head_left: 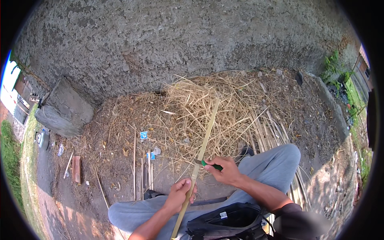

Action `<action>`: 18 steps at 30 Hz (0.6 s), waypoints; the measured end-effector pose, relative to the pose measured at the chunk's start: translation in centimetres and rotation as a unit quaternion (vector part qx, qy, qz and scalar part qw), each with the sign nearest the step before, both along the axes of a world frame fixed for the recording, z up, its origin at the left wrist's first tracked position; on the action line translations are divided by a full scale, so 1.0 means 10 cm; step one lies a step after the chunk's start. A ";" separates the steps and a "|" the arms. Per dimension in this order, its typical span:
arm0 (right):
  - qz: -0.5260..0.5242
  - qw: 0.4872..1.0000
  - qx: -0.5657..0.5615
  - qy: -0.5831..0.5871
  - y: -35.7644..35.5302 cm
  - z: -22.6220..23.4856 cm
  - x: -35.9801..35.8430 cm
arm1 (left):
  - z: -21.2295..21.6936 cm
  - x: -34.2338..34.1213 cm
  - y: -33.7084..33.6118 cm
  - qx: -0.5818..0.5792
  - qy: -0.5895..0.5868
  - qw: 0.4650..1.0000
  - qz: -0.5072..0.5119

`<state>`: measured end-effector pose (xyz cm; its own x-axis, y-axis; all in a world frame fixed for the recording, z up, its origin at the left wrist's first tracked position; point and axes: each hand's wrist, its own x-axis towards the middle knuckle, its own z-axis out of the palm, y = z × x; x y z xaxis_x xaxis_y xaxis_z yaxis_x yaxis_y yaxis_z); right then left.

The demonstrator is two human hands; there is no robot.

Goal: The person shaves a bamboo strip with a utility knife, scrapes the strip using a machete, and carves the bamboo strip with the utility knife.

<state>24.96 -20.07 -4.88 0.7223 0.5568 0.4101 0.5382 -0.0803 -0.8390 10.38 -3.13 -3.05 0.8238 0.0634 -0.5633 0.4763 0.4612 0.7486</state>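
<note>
A long, pale bamboo strip (206, 138) slants across my lap, its far end over a heap of shavings (190, 98). My left hand (179, 196) is closed round its lower part, thumb on top. In my right hand (227, 171) is a knife (205, 163) with a green and black handle. Its short blade lies against the strip, a little beyond my left hand. Beneath the strip are my crossed legs in grey trousers, with an unzipped black bag (228, 220) on my lap.
More split bamboo strips (270, 134) lie beside my right knee, and several thin ones (135, 168) on the left. A rough wall (180, 44) rises ahead. Left are a concrete block (68, 108), a brown wooden piece (76, 169) and blue wrappers (143, 135).
</note>
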 end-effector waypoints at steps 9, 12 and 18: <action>0.031 0.992 -0.087 -0.085 0.08 0.02 -0.20 | 0.04 0.06 0.02 0.000 0.060 0.998 0.029; 0.032 0.991 -0.096 -0.093 0.11 0.06 -0.21 | -0.03 0.01 -0.06 0.082 0.050 0.993 0.061; -0.045 0.989 -0.097 -0.100 0.15 0.04 -0.09 | 0.07 -0.03 -0.08 0.017 0.068 0.996 0.047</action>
